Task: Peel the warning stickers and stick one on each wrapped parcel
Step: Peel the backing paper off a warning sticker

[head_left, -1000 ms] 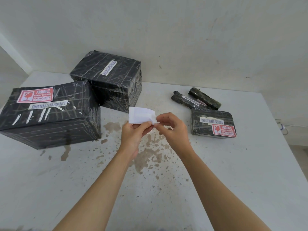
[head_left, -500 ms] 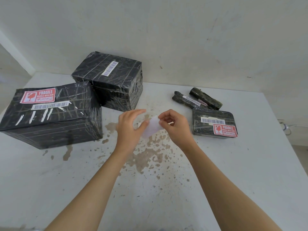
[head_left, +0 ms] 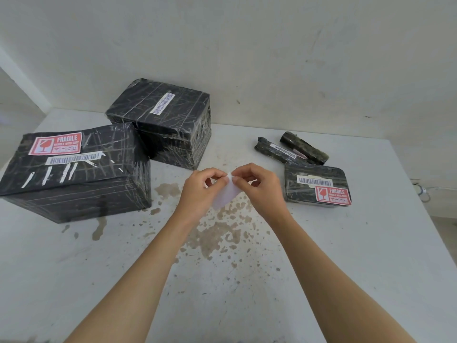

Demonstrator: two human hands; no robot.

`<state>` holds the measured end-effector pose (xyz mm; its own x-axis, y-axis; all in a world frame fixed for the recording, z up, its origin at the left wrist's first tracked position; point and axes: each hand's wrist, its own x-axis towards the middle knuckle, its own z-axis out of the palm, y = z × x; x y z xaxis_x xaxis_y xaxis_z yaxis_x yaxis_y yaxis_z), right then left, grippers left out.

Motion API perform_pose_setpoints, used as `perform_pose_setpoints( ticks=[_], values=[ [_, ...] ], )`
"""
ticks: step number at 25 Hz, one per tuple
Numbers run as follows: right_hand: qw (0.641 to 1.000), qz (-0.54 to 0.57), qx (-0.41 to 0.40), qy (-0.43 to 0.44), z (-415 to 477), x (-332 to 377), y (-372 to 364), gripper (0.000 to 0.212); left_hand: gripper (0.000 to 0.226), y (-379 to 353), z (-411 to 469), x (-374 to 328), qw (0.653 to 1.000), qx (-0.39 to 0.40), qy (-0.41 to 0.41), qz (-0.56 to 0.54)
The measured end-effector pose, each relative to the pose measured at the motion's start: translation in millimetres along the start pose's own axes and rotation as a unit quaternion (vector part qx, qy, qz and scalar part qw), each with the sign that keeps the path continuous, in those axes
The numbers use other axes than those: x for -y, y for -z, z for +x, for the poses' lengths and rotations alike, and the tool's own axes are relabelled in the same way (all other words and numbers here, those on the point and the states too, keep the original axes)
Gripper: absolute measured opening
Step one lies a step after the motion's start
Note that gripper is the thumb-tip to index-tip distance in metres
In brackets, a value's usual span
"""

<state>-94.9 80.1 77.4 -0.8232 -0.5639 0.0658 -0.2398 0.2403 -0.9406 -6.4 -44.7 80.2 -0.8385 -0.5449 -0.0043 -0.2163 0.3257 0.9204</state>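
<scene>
Nearby, sheet (head_left: 226, 196) between big parcel (head_left: 74, 174) and flat parcel (head_left: 314, 191).

A packing area: barcoded wrapped parcels (head_left: 74, 184) on a stained table (head_left: 346, 256).

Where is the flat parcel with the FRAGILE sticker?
Head view: the flat parcel lies on the table, right of the right hand, in front of two rolled parcels.

The sticker sheet (head_left: 226, 196), raised above the left grip (head_left: 200, 191) a second ago, now hangs below it; that grip opened, then re-pinched the top corner beside the right grip (head_left: 257, 189).
</scene>
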Motion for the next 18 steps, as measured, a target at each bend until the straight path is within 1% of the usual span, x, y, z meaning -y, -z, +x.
perform_pose_setpoints(
  ticks=[4, 8, 13, 18],
  values=[
    [0.999, 0.028, 0.012, -0.016, -2.1, 2.5, -2.0, 0.007, 0.010, 1.8, -2.7, -0.9, 0.999, -0.001, -0.036, 0.023],
    [0.996, 0.073, 0.046, -0.035, -0.2, 3.5, 3.4, 0.006, 0.010, 3.4, -3.5, 3.3, 0.994, 0.004, -0.084, 0.067],
    [0.992, 0.090, 0.073, -0.046, -4.5, 6.9, 6.6, 0.009, 0.009, 5.0, -5.3, 4.0, 0.992, 0.005, -0.098, 0.082],
    [0.993, 0.068, 0.081, -0.055, -5.4, 5.9, 8.4, 0.011, 0.009, 5.6, -8.0, 3.4, 0.990, 0.014, -0.109, 0.084]
  ],
)
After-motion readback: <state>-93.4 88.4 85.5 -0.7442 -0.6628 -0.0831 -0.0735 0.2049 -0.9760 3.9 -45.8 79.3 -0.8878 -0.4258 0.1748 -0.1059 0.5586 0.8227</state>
